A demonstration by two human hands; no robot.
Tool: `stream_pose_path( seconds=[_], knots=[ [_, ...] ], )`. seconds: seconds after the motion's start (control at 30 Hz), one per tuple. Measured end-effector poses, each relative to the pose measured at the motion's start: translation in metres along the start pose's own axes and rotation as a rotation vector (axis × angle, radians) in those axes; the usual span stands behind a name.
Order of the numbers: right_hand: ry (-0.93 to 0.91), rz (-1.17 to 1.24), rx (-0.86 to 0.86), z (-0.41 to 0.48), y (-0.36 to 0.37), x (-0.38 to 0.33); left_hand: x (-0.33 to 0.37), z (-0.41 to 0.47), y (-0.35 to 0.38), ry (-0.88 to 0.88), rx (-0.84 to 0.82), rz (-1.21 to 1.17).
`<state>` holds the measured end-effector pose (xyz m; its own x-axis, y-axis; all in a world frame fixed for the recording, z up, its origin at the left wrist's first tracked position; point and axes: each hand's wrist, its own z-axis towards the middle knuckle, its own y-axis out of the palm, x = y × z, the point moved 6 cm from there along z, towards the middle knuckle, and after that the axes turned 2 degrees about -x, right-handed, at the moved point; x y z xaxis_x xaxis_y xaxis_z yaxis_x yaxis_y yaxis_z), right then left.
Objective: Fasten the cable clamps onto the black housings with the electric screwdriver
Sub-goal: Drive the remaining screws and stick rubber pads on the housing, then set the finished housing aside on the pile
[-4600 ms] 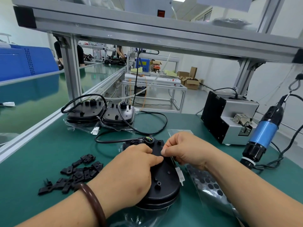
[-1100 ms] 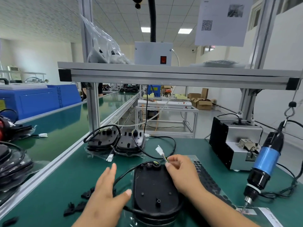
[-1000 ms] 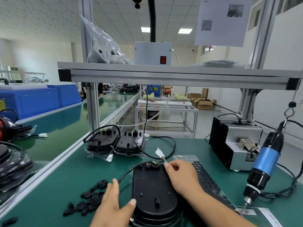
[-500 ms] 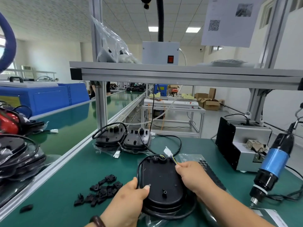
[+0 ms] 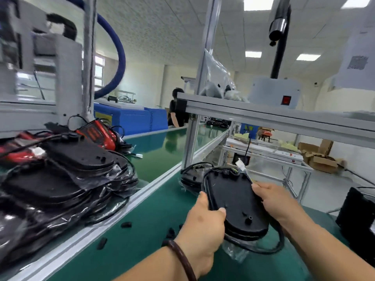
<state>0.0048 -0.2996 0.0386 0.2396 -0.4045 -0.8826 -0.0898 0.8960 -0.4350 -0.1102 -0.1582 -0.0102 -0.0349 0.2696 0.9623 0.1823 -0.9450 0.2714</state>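
Note:
I hold a black oval housing (image 5: 233,199) lifted above the green bench (image 5: 154,224). My left hand (image 5: 203,228) grips its left edge, thumb on top. Its right edge is gripped by my right hand (image 5: 274,201). A black cable (image 5: 269,246) hangs looped under the housing, and a white connector (image 5: 240,164) sticks up at its far end. Small black cable clamps (image 5: 126,224) lie scattered on the bench to the left. Further housings (image 5: 192,175) sit at the back by the frame post. The electric screwdriver is out of view.
A pile of bagged black housings (image 5: 60,179) with red parts (image 5: 99,134) lies on the conveyor at left, beyond an aluminium rail (image 5: 113,216). An overhead aluminium shelf (image 5: 263,116) spans the bench. A black machine corner (image 5: 359,218) is at right. A person (image 5: 176,110) stands far back.
My head has turned left, bringing the pile of bagged housings into view. Both hands have lifted the housing off the bench; the left hand moved from resting beside it to gripping its edge.

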Motion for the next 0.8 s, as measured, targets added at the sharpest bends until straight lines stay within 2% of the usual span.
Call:
stream_pose_path(
  seconds=[0.13, 0.33, 0.43, 0.53, 0.8],
  knots=[
    [-0.136, -0.040, -0.048, 0.016, 0.054, -0.053, 0.039, -0.021, -0.050, 0.140, 0.148, 0.011],
    [-0.291, 0.094, -0.278, 0.016, 0.157, -0.126, 0.076, -0.066, -0.138, 0.308, 0.351, -0.001],
    [-0.351, 0.178, -0.449, 0.002, 0.215, -0.161, 0.090, -0.092, -0.172, 0.379, 0.470, 0.004],
    [-0.286, 0.262, -0.634, -0.020, 0.272, -0.188, 0.097, -0.114, -0.204, 0.433, 0.591, 0.008],
    [-0.427, 0.053, -0.842, -0.046, 0.376, -0.241, 0.100, -0.143, -0.277, 0.489, 0.831, -0.119]
  ],
)
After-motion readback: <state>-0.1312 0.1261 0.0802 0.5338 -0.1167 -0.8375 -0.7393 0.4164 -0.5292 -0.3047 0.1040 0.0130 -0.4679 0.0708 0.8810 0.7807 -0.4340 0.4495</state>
